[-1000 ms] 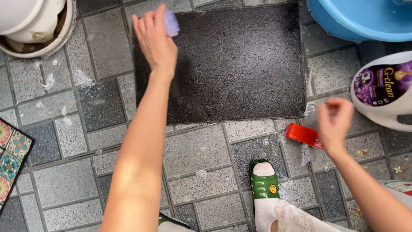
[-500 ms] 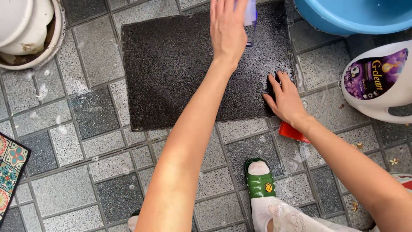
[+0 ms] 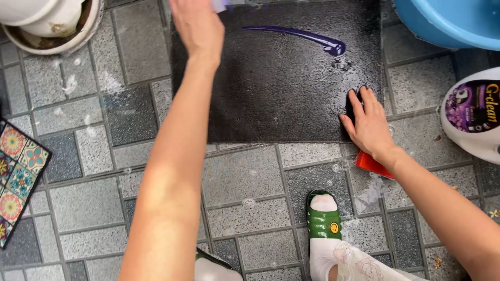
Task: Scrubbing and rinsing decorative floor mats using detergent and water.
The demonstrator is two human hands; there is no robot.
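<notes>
A wet black floor mat (image 3: 281, 99) lies flat on grey paving tiles. My left hand (image 3: 198, 26) is over the mat's far left corner, gripping a pale purple cap or small cup (image 3: 219, 4) that is mostly cut off by the top edge. A curved streak of purple liquid (image 3: 297, 36) runs across the mat's upper part and ends in a blob at the right. My right hand (image 3: 369, 125) rests flat, fingers spread, on the mat's near right corner. A red brush (image 3: 371, 164) lies on the tiles just under my right wrist.
A blue basin (image 3: 448, 23) sits at the top right. A white detergent jug with a purple label (image 3: 469, 112) lies at the right edge. A white pot (image 3: 49, 23) is at top left, a patterned mat (image 3: 18, 177) at left. My foot in a green slipper (image 3: 324, 218) is below.
My left hand swept from the mat's right side back to its far left, leaving a purple liquid streak on the mat. My right hand stayed pressed on the near right corner.
</notes>
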